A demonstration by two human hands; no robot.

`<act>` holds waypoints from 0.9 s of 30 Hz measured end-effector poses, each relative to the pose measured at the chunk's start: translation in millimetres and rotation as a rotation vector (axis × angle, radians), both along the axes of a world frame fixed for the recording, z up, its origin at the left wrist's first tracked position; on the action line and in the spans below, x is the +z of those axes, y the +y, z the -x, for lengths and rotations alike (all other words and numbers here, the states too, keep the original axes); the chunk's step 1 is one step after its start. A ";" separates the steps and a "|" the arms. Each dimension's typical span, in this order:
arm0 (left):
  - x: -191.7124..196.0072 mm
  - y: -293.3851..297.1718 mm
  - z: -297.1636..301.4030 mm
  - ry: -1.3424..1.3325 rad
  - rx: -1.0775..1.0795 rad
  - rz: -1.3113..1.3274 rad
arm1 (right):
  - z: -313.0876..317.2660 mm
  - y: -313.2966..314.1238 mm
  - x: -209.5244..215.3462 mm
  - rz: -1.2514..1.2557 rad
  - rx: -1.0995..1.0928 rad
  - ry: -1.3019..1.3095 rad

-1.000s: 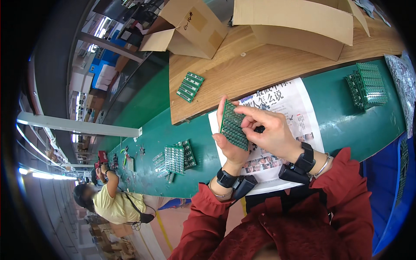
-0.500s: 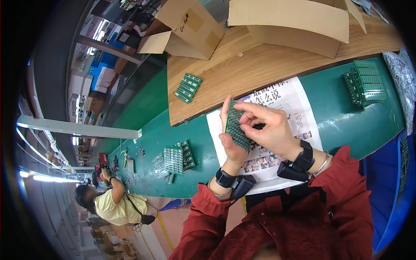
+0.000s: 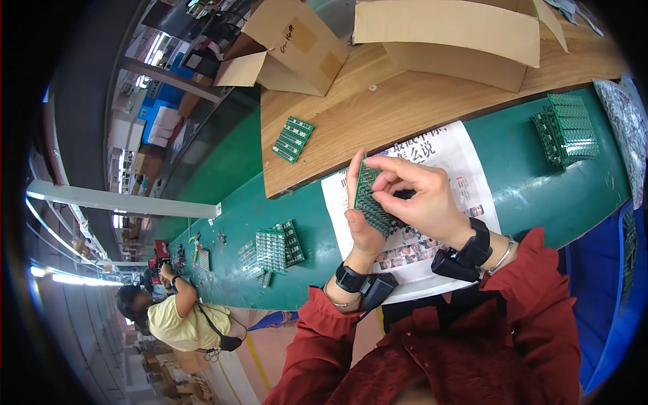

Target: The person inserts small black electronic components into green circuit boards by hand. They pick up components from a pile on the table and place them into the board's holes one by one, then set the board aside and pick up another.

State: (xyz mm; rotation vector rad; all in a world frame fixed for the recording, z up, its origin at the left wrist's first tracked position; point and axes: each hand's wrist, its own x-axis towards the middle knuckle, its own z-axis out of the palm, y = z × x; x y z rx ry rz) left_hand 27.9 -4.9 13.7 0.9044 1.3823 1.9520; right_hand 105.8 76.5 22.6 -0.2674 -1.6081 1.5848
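Note:
My left hand point(image 3: 365, 235) grips a green circuit board panel point(image 3: 369, 202), tilted up over a newspaper sheet point(image 3: 466, 169). Its thumb presses one edge while the fingers lie behind the panel. Over the face of the board, my right hand point(image 3: 426, 196) has its thumb and fingers drawn together in a pinch. Whatever lies between those fingertips is too small or hidden to make out. Something small and black shows beneath the right palm, partly covered.
To the left lies a pile of circuit boards point(image 3: 271, 250); another stack point(image 3: 568, 131) stands at the right. A single board point(image 3: 293, 139) rests on the wooden tabletop point(image 3: 324, 128) beside cardboard boxes point(image 3: 466, 40). A person in yellow point(image 3: 192, 324) works farther left along the green bench.
The panel has turned slightly in my left hand, showing more of its face. My right fingertips have shifted a little across it. The surroundings look the same.

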 end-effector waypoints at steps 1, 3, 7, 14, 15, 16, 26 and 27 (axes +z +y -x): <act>-0.4 -0.6 -0.5 0.012 -0.016 0.012 | 0.6 -1.1 -0.9 0.003 0.011 0.003; -1.4 -0.3 -0.6 0.037 -0.040 0.007 | -0.9 0.8 -2.2 -0.046 0.025 -0.015; -5.7 -1.9 2.7 0.004 -0.037 -0.009 | -6.1 4.7 1.4 -0.105 -0.013 -0.022; -16.7 -3.3 8.7 0.096 -0.079 0.043 | -2.7 1.0 3.0 -0.009 -0.001 0.043; -17.7 -3.0 9.6 0.117 -0.075 0.047 | -3.2 1.5 3.4 -0.015 -0.001 0.040; -18.3 -2.4 10.5 0.138 -0.072 0.051 | -3.6 2.0 3.5 -0.020 -0.002 0.038; -5.0 -0.7 5.9 0.009 -0.069 0.040 | -4.8 3.8 5.0 -0.003 0.012 0.037; -8.3 -1.9 6.7 0.020 -0.075 0.043 | -3.5 1.5 5.2 -0.005 0.019 0.043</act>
